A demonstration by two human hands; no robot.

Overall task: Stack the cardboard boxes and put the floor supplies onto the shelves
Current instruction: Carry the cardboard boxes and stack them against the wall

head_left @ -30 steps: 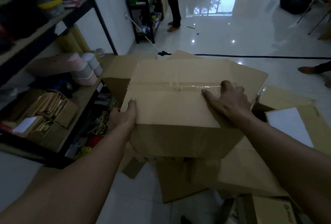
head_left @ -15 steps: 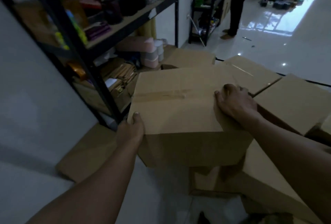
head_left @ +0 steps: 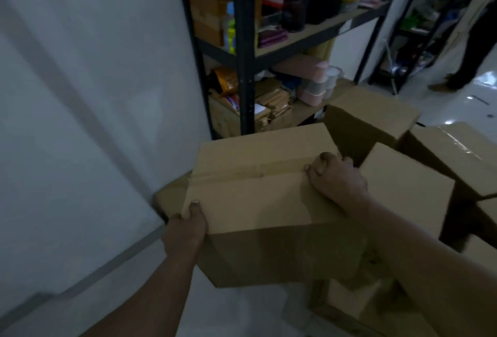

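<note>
I hold a taped brown cardboard box (head_left: 258, 196) in the air between both hands, in front of the wall. My left hand (head_left: 185, 231) grips its near left corner, thumb on top. My right hand (head_left: 336, 178) grips its right edge with fingers curled over the top. A flat cardboard box (head_left: 172, 196) lies on the floor by the wall, partly hidden under the held one. Several more cardboard boxes (head_left: 403, 188) stand to the right. A black metal shelf unit (head_left: 243, 48) stands behind, crowded with supplies.
White wall (head_left: 80, 94) fills the left side. Pink and white containers (head_left: 314, 89) sit on the lower shelf. A second shelf unit (head_left: 419, 21) stands far right, with a person's legs (head_left: 468, 54) beside it. Glossy white floor (head_left: 242, 309) lies below.
I have carried the box left toward the wall and the view has swung left with it. The shelf unit now stands straight ahead, and both hands keep their grip.
</note>
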